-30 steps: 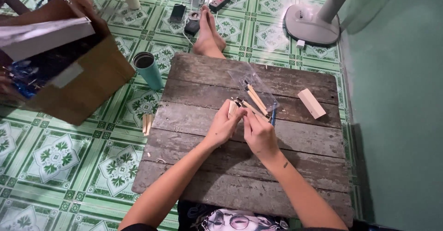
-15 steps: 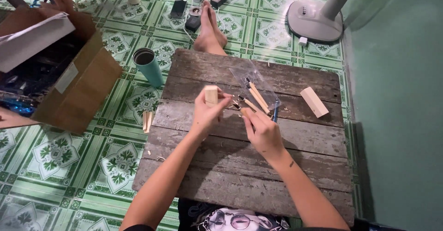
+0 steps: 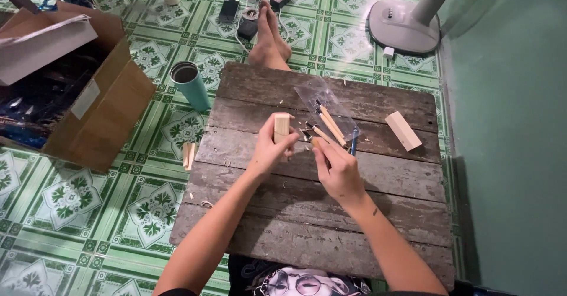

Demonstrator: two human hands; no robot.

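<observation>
I logged the scene from largest item down. The weathered plank board point(image 3: 331, 225) lay on the green tiled floor point(image 3: 71, 201), with an open cardboard box point(image 3: 100, 113) to the left and a fan base point(image 3: 404, 27) at the far right. A teal tumbler point(image 3: 190, 85) stood just beside the board's left edge.

My left hand point(image 3: 270, 148) was closed around a small wood block point(image 3: 282, 127), held upright above the board. My right hand point(image 3: 336, 169) was curled around a carving tool handle point(image 3: 322, 145); its tip I could not make out. A clear pouch of wooden-handled tools point(image 3: 328, 116) lay just beyond, and a second wood block point(image 3: 403, 130) lay well apart to the right.

Progress, by my judgement: early. The held block looked square and uncut; only a few chips lay on the board.

Against the earliest frame, the left hand had lifted the block from board level.
</observation>
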